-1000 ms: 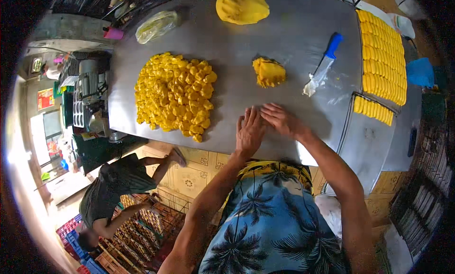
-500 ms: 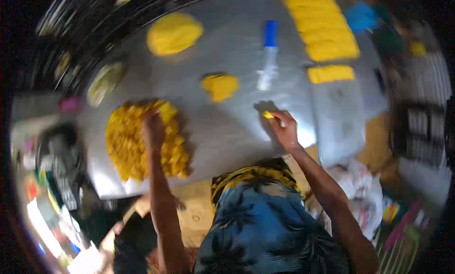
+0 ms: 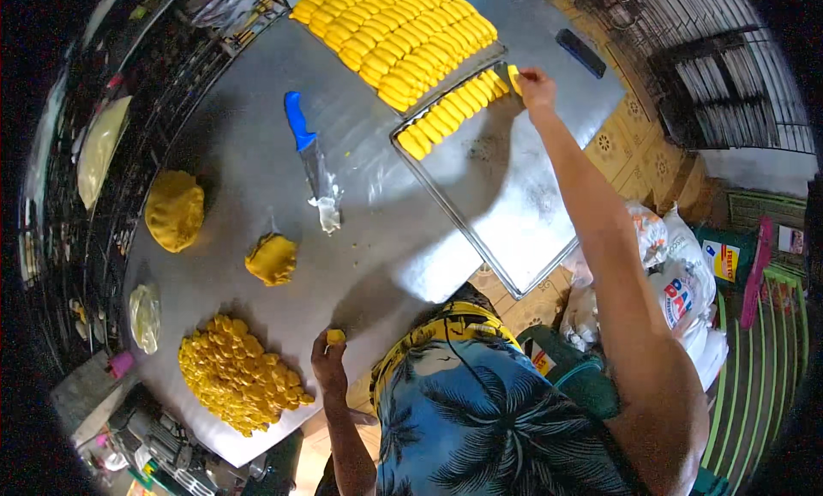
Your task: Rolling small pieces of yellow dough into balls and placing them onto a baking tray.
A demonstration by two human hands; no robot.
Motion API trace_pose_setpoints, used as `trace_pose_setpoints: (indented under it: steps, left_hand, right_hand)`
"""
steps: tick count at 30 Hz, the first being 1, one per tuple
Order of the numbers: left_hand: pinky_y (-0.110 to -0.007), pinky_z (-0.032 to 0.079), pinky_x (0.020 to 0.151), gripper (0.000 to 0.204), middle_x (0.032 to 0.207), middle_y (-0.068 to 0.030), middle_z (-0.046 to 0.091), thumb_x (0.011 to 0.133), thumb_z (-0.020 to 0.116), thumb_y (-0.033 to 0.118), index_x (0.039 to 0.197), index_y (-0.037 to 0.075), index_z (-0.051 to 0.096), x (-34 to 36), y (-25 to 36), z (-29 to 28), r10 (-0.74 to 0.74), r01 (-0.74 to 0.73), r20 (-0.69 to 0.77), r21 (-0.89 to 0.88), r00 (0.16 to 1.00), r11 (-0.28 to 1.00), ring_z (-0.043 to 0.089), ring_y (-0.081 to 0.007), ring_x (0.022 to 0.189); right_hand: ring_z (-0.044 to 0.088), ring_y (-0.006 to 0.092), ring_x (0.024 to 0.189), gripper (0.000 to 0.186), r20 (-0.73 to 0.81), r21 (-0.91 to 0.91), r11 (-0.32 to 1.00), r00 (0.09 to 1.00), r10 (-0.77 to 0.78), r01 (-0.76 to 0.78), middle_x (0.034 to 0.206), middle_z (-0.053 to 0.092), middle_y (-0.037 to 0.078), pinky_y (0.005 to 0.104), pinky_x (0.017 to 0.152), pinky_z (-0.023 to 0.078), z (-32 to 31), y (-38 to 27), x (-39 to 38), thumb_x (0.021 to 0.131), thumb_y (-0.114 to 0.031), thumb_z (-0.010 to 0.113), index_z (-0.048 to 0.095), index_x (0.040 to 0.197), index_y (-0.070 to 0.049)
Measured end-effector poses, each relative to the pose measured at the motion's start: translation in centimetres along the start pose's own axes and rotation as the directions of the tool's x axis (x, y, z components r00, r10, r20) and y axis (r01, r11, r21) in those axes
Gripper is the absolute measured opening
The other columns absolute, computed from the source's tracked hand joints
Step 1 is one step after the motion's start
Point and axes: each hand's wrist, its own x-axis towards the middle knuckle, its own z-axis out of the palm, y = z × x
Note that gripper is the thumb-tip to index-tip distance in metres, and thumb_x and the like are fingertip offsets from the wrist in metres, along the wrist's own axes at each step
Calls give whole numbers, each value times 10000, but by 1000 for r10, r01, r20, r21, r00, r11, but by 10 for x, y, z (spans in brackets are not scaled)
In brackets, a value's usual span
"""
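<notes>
My left hand (image 3: 331, 360) pinches a small yellow dough piece (image 3: 336, 336) at the near part of the steel table, right of a heap of dough pieces (image 3: 236, 372). My right hand (image 3: 535, 89) grips a yellow dough roll (image 3: 515, 78) at the far end of a row of rolls (image 3: 437, 119) on a metal tray (image 3: 463, 225). Above it lies a bigger batch of rolls (image 3: 394, 33). A blue-handled knife (image 3: 299, 119) smeared with white paste, a large dough lump (image 3: 174, 211) and a smaller lump (image 3: 270, 259) lie on the table.
A clear plastic bag (image 3: 144, 318) is on the left and a dark oblong item (image 3: 580, 54) at the upper right. A machine (image 3: 146, 427) sits lower left. White sacks (image 3: 690, 273) and a green slatted chair (image 3: 759, 376) are at the right, over a tiled floor (image 3: 613, 149).
My view has turned toward the trays. My left hand has left the heap holding a piece. My right hand has reached up to the row of rolls with a piece in it.
</notes>
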Motion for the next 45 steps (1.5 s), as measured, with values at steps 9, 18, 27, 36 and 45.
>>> trace_pose_setpoints:
  steps: [9, 18, 27, 36, 45]
  left_hand:
    - [-343, 604, 894, 383, 1194, -100, 697, 1020, 709, 142, 1364, -9, 636, 8, -18, 3, 32, -49, -156, -106, 987, 993, 685, -197, 1028]
    - [-317, 598, 869, 323, 1156, -79, 728, 1028, 719, 193, 1291, 10, 678, 37, -25, 10, 75, -104, -286, -88, 955, 991, 699, -179, 997]
    - [-341, 577, 761, 255, 968, -134, 762, 1026, 690, 171, 1179, -33, 704, 62, -9, 7, 351, -273, -307, 270, 885, 923, 712, -192, 856]
    - [-486, 483, 1020, 367, 1283, -259, 651, 1032, 595, 223, 1305, -18, 640, 42, -2, -2, 435, -368, -130, 356, 891, 859, 619, -404, 1215]
    - [-656, 141, 1265, 718, 1723, -231, 255, 1045, 593, 336, 1653, 73, 318, 20, -8, -3, 390, -103, -83, 895, 917, 433, 171, -485, 1596]
  right_hand:
    - [704, 367, 970, 232, 151, -462, 770, 895, -420, 439, 985, 730, 212, 454, 815, 543, 22, -49, -50, 954, -108, 642, 761, 1129, -12]
    - [421, 485, 1473, 772, 727, 260, 494, 169, -665, 829, 1561, 509, 221, 592, 1226, 327, 108, -156, -365, 947, -287, 722, 385, 1592, -28]
    - [323, 485, 1532, 735, 806, 338, 579, 90, -585, 742, 1602, 433, 269, 618, 1279, 191, 95, -165, -492, 969, -264, 658, 372, 1583, 22]
    - [320, 481, 1539, 730, 898, 216, 352, -44, -438, 911, 1630, 390, 283, 597, 1299, 167, 107, -159, -583, 914, -290, 701, 465, 1518, 46]
    - [437, 431, 1483, 662, 897, 334, 409, -153, -416, 849, 1589, 447, 288, 511, 1282, 292, 89, -153, -513, 964, -277, 657, 488, 1488, 89]
